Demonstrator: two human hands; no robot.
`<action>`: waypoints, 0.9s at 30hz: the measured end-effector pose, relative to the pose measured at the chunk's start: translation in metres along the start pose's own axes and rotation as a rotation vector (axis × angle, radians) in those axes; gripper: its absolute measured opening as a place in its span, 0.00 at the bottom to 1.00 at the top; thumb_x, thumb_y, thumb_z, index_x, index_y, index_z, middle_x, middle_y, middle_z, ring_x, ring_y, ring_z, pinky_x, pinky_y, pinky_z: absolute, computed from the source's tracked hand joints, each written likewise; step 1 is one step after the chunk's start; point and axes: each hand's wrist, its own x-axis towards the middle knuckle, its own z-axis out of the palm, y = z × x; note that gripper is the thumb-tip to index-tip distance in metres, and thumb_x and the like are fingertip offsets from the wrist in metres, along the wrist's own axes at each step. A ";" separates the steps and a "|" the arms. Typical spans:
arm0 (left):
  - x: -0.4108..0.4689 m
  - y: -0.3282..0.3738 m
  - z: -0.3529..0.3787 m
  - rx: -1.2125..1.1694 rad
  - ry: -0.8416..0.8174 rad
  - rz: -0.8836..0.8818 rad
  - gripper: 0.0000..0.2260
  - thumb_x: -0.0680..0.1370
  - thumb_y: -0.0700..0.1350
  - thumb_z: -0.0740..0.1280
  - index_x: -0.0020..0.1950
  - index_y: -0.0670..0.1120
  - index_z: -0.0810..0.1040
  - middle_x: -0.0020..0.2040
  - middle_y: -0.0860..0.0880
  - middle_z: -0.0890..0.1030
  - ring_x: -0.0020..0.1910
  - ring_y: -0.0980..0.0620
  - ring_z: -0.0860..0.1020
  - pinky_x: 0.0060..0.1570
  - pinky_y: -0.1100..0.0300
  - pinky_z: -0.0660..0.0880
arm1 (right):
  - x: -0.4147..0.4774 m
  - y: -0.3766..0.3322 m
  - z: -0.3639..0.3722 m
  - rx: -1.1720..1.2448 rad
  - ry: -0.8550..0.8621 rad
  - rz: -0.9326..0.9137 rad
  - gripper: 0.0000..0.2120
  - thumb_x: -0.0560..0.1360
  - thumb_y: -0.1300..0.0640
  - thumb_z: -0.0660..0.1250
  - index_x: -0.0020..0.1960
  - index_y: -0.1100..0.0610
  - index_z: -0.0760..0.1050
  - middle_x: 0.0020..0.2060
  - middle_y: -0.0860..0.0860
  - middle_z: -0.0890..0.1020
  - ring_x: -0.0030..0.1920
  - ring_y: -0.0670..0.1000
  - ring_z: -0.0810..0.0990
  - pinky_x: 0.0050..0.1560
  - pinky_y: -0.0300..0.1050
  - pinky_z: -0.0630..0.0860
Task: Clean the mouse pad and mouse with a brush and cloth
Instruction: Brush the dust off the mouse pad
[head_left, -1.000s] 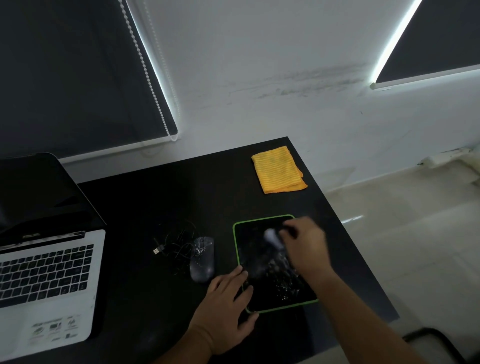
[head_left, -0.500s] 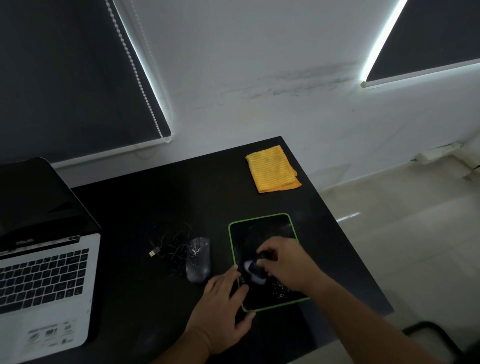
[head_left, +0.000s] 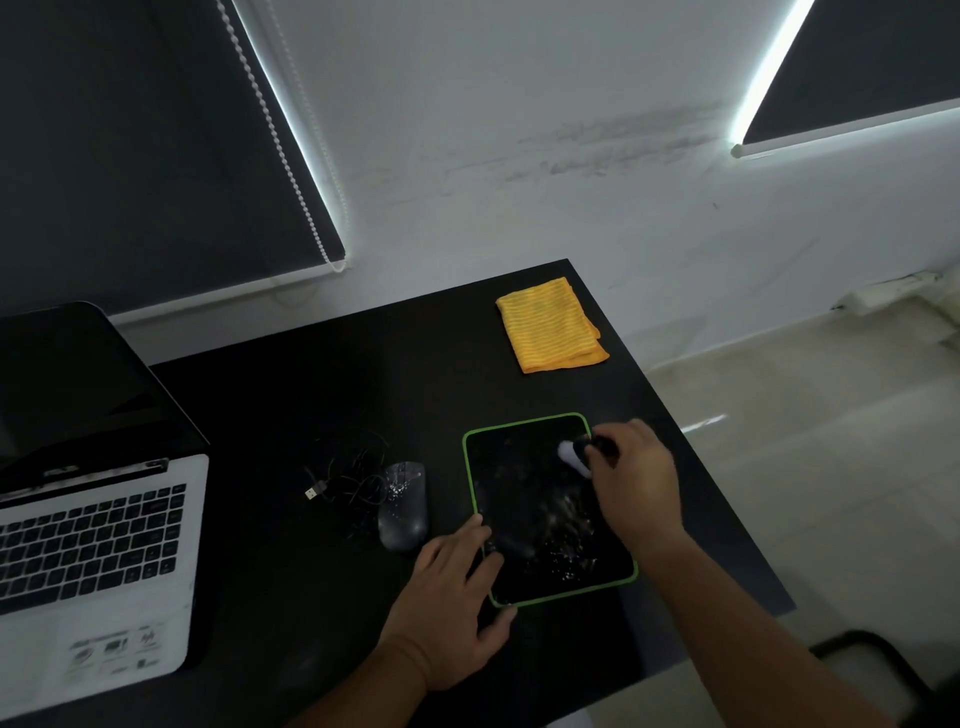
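A black mouse pad (head_left: 524, 467) with a green border lies on the black desk, speckled with white crumbs near its front right. My right hand (head_left: 636, 483) grips a small brush (head_left: 574, 456) with pale bristles, which touches the pad's far right corner. My left hand (head_left: 457, 592) lies flat with fingers spread on the pad's front left edge. A grey mouse (head_left: 404, 505) dotted with white specks rests left of the pad beside its tangled cable (head_left: 345, 475). A folded yellow cloth (head_left: 550, 325) lies at the desk's far right.
An open laptop (head_left: 88, 530) with a white keyboard deck fills the desk's left side. The black desk (head_left: 291, 395) ends just right of the pad, with pale floor beyond. A dark chair frame (head_left: 862, 660) shows at bottom right. Wall and dark window blinds stand behind.
My right hand has swept the brush from the pad's near left middle back up to its far right corner. My left hand has stayed on the pad's edge.
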 end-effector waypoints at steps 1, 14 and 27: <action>0.000 0.000 0.000 0.000 -0.009 -0.003 0.23 0.79 0.61 0.67 0.65 0.46 0.79 0.73 0.44 0.73 0.79 0.46 0.64 0.70 0.47 0.67 | -0.002 0.001 0.001 0.025 -0.073 -0.057 0.05 0.75 0.59 0.76 0.51 0.55 0.84 0.45 0.48 0.79 0.42 0.47 0.80 0.45 0.42 0.77; 0.000 0.002 -0.001 0.003 -0.036 0.000 0.25 0.81 0.59 0.66 0.70 0.43 0.78 0.76 0.43 0.71 0.81 0.47 0.60 0.78 0.46 0.57 | -0.037 0.006 0.002 0.123 -0.403 -0.259 0.09 0.70 0.60 0.79 0.50 0.53 0.85 0.42 0.44 0.80 0.42 0.42 0.80 0.44 0.36 0.77; 0.004 0.004 -0.005 0.067 -0.165 -0.109 0.37 0.83 0.65 0.54 0.84 0.44 0.53 0.85 0.45 0.46 0.84 0.48 0.41 0.80 0.48 0.49 | -0.050 0.037 -0.022 -0.068 0.120 0.021 0.09 0.72 0.63 0.78 0.52 0.60 0.84 0.44 0.48 0.78 0.40 0.46 0.77 0.43 0.30 0.72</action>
